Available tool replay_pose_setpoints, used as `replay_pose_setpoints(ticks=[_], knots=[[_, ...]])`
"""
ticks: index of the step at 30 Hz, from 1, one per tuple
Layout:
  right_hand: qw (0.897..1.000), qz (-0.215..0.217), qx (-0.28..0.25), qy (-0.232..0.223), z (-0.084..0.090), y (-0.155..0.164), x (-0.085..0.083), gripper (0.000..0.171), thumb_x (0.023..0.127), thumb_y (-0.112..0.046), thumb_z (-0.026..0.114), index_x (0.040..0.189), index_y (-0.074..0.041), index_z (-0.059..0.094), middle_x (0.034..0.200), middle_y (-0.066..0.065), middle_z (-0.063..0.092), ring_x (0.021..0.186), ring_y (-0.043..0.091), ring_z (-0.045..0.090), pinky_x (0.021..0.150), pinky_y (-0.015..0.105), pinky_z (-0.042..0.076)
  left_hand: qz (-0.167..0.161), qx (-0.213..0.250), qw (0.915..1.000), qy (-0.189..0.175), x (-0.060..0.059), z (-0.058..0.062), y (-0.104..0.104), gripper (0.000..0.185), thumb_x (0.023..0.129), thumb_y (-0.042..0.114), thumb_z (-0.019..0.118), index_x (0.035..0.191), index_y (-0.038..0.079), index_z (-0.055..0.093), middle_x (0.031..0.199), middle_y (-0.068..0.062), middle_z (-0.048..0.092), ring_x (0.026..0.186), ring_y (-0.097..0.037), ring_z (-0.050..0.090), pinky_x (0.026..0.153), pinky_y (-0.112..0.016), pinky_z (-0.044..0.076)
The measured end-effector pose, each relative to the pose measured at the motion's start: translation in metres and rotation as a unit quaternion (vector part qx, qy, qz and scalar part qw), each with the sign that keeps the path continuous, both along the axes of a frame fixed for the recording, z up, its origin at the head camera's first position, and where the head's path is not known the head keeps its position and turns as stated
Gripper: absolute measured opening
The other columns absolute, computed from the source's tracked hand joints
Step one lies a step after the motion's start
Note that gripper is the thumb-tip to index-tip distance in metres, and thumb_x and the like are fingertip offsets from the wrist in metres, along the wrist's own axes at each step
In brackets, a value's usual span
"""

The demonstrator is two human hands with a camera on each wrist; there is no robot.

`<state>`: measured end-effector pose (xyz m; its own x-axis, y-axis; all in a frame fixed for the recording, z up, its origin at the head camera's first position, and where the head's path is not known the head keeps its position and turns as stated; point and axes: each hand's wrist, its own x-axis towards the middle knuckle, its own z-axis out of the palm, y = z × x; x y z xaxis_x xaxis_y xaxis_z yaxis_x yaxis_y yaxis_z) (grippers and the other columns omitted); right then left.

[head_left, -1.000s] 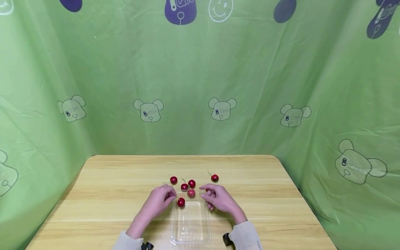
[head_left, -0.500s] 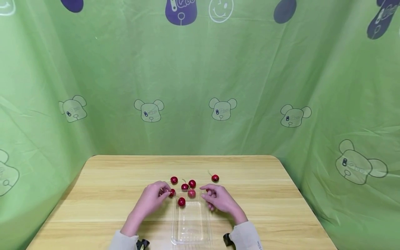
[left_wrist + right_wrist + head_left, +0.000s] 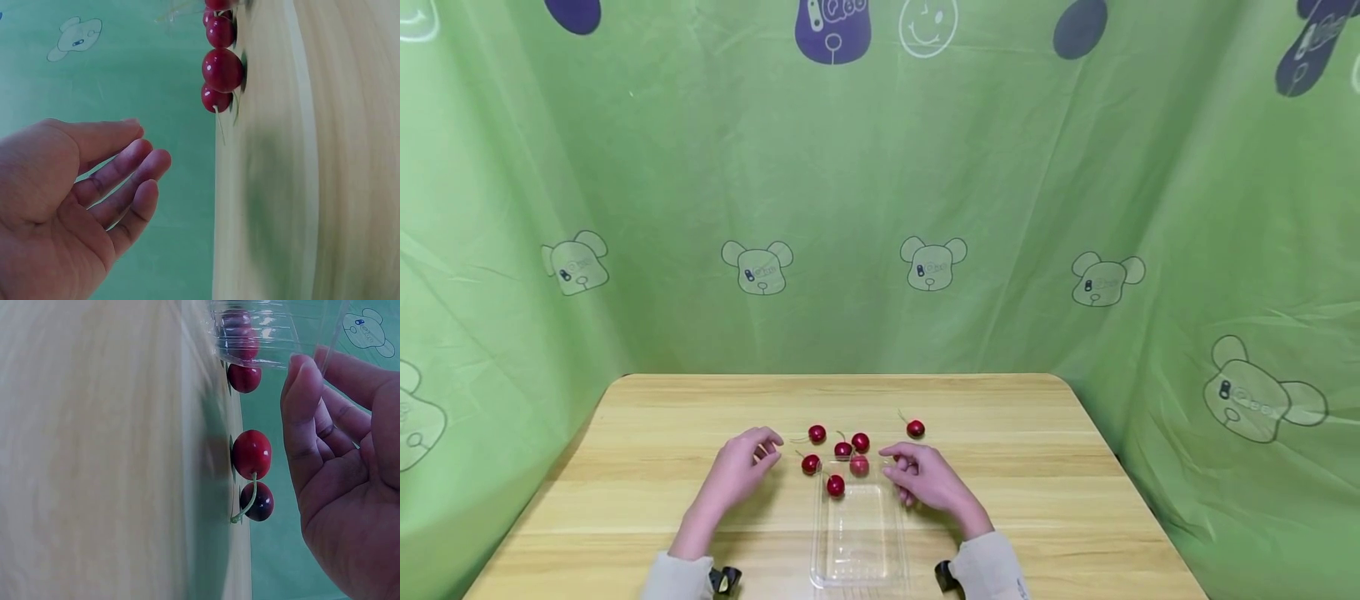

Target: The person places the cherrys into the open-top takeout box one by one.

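A clear plastic container [image 3: 859,542] stands in front of the person. My right hand [image 3: 928,479] pinches its far right rim between thumb and forefinger, as the right wrist view shows. My left hand [image 3: 741,467] is off to the left, fingers loosely bent around nothing, above the table. Closest to it is a stemmed cherry [image 3: 811,464]. Another cherry [image 3: 836,486] shows at the container's left side; I cannot tell if it is inside. A paler cherry [image 3: 859,465] appears through the plastic. Past my right hand, the right wrist view has a red cherry [image 3: 252,454], partly hidden in the head view.
Behind the container lie more cherries: a left one [image 3: 817,433], two close together, a front one [image 3: 843,450] and a back one [image 3: 860,442], and a right one [image 3: 915,428]. The wooden table [image 3: 1037,500] meets a green printed curtain [image 3: 850,333] at the back and sides.
My left hand has let go of a cherry, which now rests left of the container, and has drawn back to the left. My right hand stays at the container rim.
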<state>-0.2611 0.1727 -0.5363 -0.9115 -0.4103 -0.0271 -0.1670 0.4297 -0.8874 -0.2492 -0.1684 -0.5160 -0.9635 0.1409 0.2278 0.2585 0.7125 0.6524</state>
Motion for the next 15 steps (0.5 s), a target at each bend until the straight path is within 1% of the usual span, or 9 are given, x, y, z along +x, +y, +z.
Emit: replay_pose_setpoints(ticks=[4, 9, 15], knots=[[1.0, -0.001, 0.0, -0.003, -0.001, 0.0, 0.0, 0.043, 0.098, -0.019, 0.071, 0.137, -0.003, 0.062, 0.087, 0.007, 0.064, 0.062, 0.018, 0.064, 0.053, 0.033, 0.061, -0.005, -0.003, 1.0, -0.004, -0.002, -0.004, -0.002, 0.016, 0.091, 0.004, 0.076, 0.106, 0.008, 0.073, 0.088, 0.004, 0.068, 0.082, -0.009, 0.065, 0.075, -0.027, 0.059], [1.0, 0.0, 0.001, -0.003, -0.002, 0.0, 0.0, 0.042, 0.098, -0.02, 0.071, 0.136, -0.004, 0.063, 0.088, 0.008, 0.065, 0.063, 0.019, 0.065, 0.054, 0.034, 0.061, -0.006, -0.008, 0.9999, -0.012, -0.008, -0.008, -0.003, 0.016, 0.091, 0.005, 0.076, 0.107, 0.01, 0.073, 0.09, 0.004, 0.069, 0.082, -0.009, 0.064, 0.078, -0.03, 0.059], [1.0, 0.0, 0.003, -0.001, 0.0, 0.001, 0.0, 0.042, 0.098, -0.02, 0.071, 0.136, -0.004, 0.062, 0.088, 0.01, 0.066, 0.063, 0.019, 0.065, 0.054, 0.034, 0.061, -0.018, -0.022, 0.9988, -0.039, -0.02, -0.014, 0.0, 0.015, 0.093, 0.007, 0.074, 0.108, 0.01, 0.073, 0.091, 0.004, 0.069, 0.083, -0.01, 0.063, 0.081, -0.036, 0.059]])
